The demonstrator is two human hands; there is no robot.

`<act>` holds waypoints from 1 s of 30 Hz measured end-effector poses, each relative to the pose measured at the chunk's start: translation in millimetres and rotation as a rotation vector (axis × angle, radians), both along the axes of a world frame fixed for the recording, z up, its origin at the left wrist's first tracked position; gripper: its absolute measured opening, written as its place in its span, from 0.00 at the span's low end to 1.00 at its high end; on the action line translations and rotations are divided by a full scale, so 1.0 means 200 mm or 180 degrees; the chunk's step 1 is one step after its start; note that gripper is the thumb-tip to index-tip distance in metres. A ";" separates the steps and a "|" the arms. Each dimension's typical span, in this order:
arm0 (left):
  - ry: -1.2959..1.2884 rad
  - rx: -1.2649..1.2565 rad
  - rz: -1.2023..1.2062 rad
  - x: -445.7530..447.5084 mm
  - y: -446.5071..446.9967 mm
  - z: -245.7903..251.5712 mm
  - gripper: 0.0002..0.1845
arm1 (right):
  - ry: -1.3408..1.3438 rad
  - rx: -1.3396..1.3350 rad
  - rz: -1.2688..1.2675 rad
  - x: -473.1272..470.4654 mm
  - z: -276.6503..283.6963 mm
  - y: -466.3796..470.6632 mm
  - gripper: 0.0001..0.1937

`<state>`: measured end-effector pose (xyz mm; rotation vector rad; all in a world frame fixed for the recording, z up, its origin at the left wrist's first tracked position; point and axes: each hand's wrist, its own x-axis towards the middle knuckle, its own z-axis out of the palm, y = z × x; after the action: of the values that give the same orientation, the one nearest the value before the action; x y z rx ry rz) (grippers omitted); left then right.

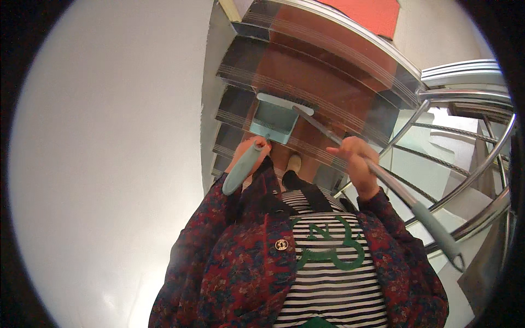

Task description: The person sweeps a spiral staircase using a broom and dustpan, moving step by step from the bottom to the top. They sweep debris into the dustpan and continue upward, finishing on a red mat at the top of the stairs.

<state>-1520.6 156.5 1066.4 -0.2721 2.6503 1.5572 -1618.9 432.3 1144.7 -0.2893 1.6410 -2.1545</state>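
My left hand (249, 152) grips the long handle of a grey-green dustpan (274, 119), just below the handle's thick upper end. The pan lies over the edge of a stair tread, a row of comb teeth showing inside it. My right hand (359, 160) is closed around the metal pole of a broom (287, 103), with the pole's grey grip reaching back past my right forearm. The broom's pale head rests along the far rim of the dustpan, dark bristles pointing away from me. Whether any dirt is in the pan, I cannot tell.
Curved stairs (316, 65) of brown and dark tile run ahead and down the left. A white wall (110, 123) borders them on the left. Metal railings (447, 164) stand on the right. My shoe (293, 163) is on a tread. A red panel (369, 16) shows beyond.
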 end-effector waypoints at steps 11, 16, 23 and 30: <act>0.0011 -0.0081 -0.0210 0.02 -0.03 -0.03 0.07 | 0.0288 0.0286 -0.0138 -0.09 0.10 -0.08 0.06; -0.0078 -0.0209 -0.0156 0.05 -0.06 -0.05 0.06 | 0.0150 0.0073 0.0215 -0.04 0.02 -0.10 0.05; -0.0140 0.0403 0.0210 0.19 -0.17 0.08 0.07 | -0.0492 -0.0514 -0.0031 0.06 0.14 -0.11 0.06; -0.0762 0.0636 0.0228 0.30 -0.40 0.46 0.07 | 0.0220 -0.0682 -0.0461 -0.09 0.48 -0.08 0.11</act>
<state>-1461.5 75.5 1157.9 -0.5110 2.3105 1.6763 -1636.3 415.4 1240.8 -0.3195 1.5093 -2.4606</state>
